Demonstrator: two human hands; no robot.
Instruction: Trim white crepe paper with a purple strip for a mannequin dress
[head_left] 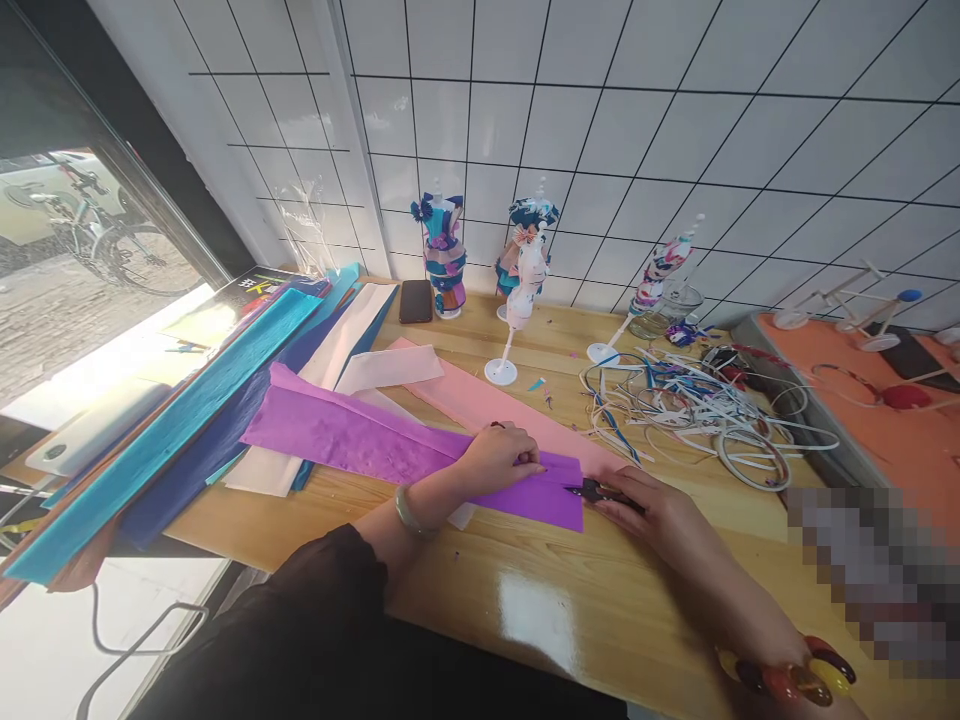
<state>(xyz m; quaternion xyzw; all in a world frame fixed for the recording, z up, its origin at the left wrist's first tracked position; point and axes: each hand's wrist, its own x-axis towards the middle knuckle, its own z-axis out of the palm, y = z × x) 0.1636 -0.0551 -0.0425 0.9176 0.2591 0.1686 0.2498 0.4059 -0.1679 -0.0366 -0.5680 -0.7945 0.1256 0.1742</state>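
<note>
Left hand [499,457]: fingers curled down on the purple paper [360,440], pinning its near end to the worktop [540,600].
Right hand [660,510]: fingers closed round small dark scissors [592,490], tips at the paper's right edge.
Cut: probably goes best with the sheet taut (it looks thin and creased) and short snips near the pinning hand.
Writing: yellow mark on the dark cover [247,290], unreadable.

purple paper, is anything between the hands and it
Nothing visible does. The left hand rests directly on the purple paper near its right end, and the right hand holds small dark scissors with the blades at that paper's edge.
</note>
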